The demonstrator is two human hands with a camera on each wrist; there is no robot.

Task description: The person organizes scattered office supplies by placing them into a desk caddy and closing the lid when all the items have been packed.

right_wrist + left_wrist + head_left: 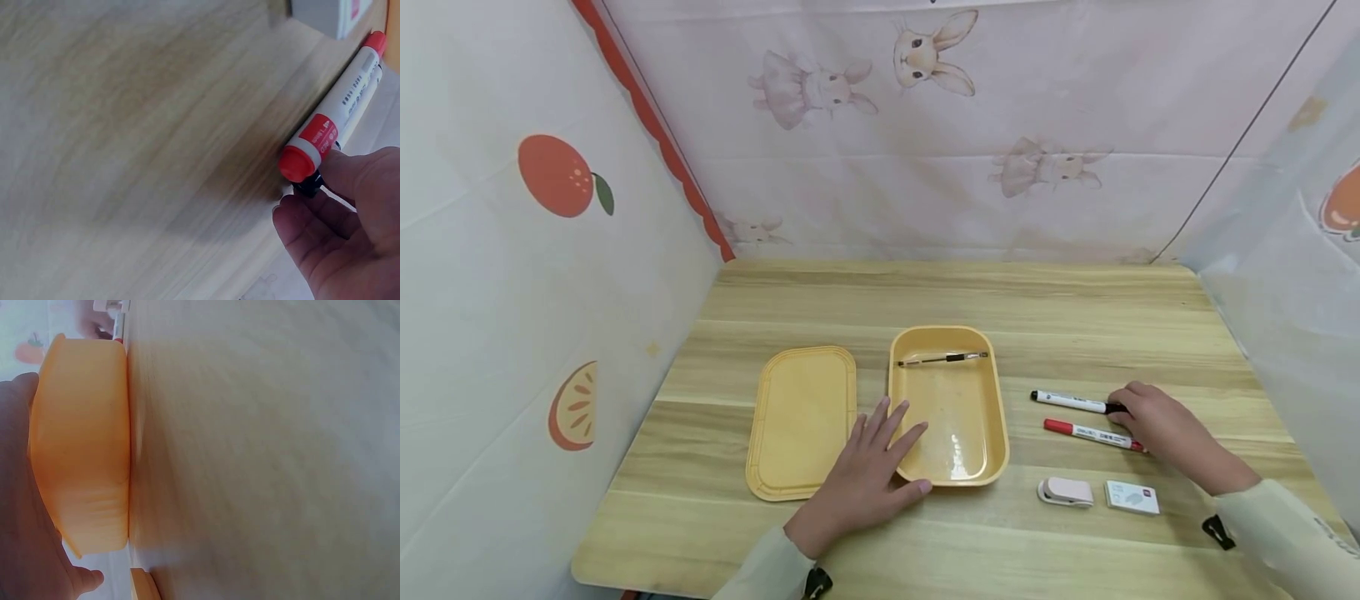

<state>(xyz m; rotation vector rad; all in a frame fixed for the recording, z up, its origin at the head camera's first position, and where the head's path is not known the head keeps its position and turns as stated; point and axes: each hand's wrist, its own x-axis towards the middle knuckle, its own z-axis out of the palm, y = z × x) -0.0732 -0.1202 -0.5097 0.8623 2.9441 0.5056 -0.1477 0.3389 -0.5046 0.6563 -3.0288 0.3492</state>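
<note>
My left hand (868, 475) rests with fingers spread over the near left corner of a yellow plastic box (936, 417). Its fingertips reach over the rim, and the left wrist view shows the box's outer wall (87, 444) beside the hand. Inside, at the far end, a pen (943, 359) with a black grip lies crosswise. To the right, my right hand (1161, 425) pinches the black end of a white marker (1071, 402) between thumb and fingers. A red-capped marker (1093, 434) lies just nearer, partly covering the black one in the right wrist view (340, 103).
Left of the box lies a flat yellow lid (805, 425). Nearer than the markers are a small pale pink stapler (1066, 492) and a small white box (1131, 497) with printing. Printed cloth walls (880, 200) stand along the wooden table's (1075, 300) back and sides.
</note>
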